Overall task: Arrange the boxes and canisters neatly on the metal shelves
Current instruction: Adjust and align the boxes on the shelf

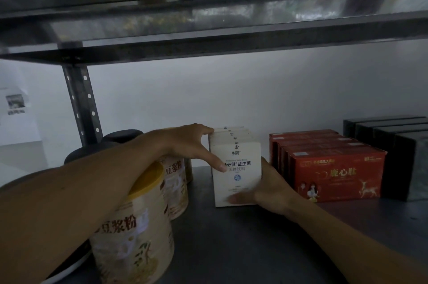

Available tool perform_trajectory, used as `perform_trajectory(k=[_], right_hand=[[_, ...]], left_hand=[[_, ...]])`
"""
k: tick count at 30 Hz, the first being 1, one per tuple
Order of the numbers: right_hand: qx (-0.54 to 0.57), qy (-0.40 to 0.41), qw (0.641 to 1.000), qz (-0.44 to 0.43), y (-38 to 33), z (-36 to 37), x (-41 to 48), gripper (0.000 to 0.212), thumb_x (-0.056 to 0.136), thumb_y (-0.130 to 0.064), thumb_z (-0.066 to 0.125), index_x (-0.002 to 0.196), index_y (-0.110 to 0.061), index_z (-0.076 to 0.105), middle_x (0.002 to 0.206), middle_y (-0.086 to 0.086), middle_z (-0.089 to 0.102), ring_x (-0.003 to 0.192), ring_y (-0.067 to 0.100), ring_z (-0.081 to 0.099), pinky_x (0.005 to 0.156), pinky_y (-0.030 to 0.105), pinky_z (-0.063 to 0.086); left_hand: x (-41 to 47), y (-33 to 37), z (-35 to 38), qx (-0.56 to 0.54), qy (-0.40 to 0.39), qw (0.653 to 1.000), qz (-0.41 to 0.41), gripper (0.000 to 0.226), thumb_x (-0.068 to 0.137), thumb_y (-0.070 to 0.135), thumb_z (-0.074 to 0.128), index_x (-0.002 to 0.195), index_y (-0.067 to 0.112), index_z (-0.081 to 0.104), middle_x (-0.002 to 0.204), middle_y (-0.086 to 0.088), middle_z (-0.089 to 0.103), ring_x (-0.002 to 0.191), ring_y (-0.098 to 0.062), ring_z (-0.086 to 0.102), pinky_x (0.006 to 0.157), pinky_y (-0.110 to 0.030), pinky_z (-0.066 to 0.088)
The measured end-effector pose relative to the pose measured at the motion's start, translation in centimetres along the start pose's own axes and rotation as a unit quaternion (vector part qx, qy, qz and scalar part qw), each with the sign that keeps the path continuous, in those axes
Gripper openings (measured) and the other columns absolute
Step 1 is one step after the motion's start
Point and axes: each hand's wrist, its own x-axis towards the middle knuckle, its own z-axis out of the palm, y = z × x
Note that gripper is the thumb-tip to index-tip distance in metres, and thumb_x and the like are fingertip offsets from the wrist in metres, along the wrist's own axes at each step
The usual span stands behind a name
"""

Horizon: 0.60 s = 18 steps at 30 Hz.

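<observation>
I count four white boxes [237,168] in the row between my two hands. Next to them stand four red boxes [333,168], one behind another, and four black boxes [398,144] at the far right. On the left I see two cream canisters [139,232] with printed labels, plus two dark-lidded canisters [122,136] behind my arm.

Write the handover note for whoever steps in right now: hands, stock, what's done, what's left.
Left hand: on the white boxes, thumb on the front face, fingers over the top-left edge.
Right hand: against the front white box's lower right side.
Both hands bracket the white row on the shelf.
Done: red boxes and black boxes stand in rows to the right.
Left: square up the white row; the cans on the left look uneven and may need lining up.
</observation>
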Motion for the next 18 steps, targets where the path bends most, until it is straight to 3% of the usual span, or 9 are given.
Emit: perform_trajectory(k=[6,12,14,16,18], right_hand=[[0.009,-0.005,1.0,0.018,0.18,0.18,0.4,0.118,0.038,-0.043,0.1,0.139,-0.033,0.04,0.122,-0.011,0.066,0.112,0.01,0.065,0.093,0.041,0.057],[0.019,0.0,0.999,0.026,0.09,0.17,0.28,0.118,0.041,-0.035,0.1,0.14,-0.031,0.037,0.122,-0.011,0.065,0.111,0.009,0.064,0.094,0.039,0.057],[0.022,-0.001,0.999,0.027,0.11,0.19,0.26,0.116,0.04,-0.036,0.1,0.139,-0.031,0.039,0.121,-0.011,0.067,0.11,0.008,0.065,0.093,0.039,0.057],[0.027,-0.001,0.999,0.027,0.08,0.16,0.25,0.113,0.042,-0.033,0.1,0.138,-0.03,0.041,0.12,-0.011,0.067,0.11,0.008,0.065,0.093,0.039,0.057],[0.027,-0.002,0.999,0.026,-0.07,0.13,0.19,0.108,0.045,-0.029,0.1,0.137,-0.03,0.042,0.119,-0.011,0.068,0.109,0.008,0.065,0.093,0.037,0.057]], left_hand=[[-0.03,0.23,-0.04,-0.015,-0.006,1.0,0.011,0.052,0.074,0.032,0.083,0.107,0.038,0.043,0.096,0.037,0.038,0.088,0.013,0.041,0.068,-0.002,0.029],[0.43,0.01,-0.05,-0.01,-0.008,1.0,0.006,0.053,0.076,0.03,0.082,0.111,0.034,0.043,0.098,0.034,0.036,0.093,0.008,0.043,0.063,0.001,0.031],[0.61,-0.05,0.0,-0.003,-0.005,1.0,0.0,0.061,0.074,0.032,0.083,0.121,0.032,0.044,0.104,0.032,0.038,0.106,0.002,0.038,0.071,-0.004,0.032],[0.65,-0.21,0.0,0.007,-0.002,1.0,-0.008,0.087,0.067,0.039,0.085,0.14,0.026,0.041,0.125,0.023,0.044,0.12,-0.003,0.037,0.092,-0.015,0.035],[0.77,-0.47,-0.05,0.028,0.008,0.999,-0.016,0.108,0.059,0.048,0.087,0.149,0.022,0.033,0.148,0.012,0.037,0.135,-0.009,0.033,0.108,-0.027,0.032]])
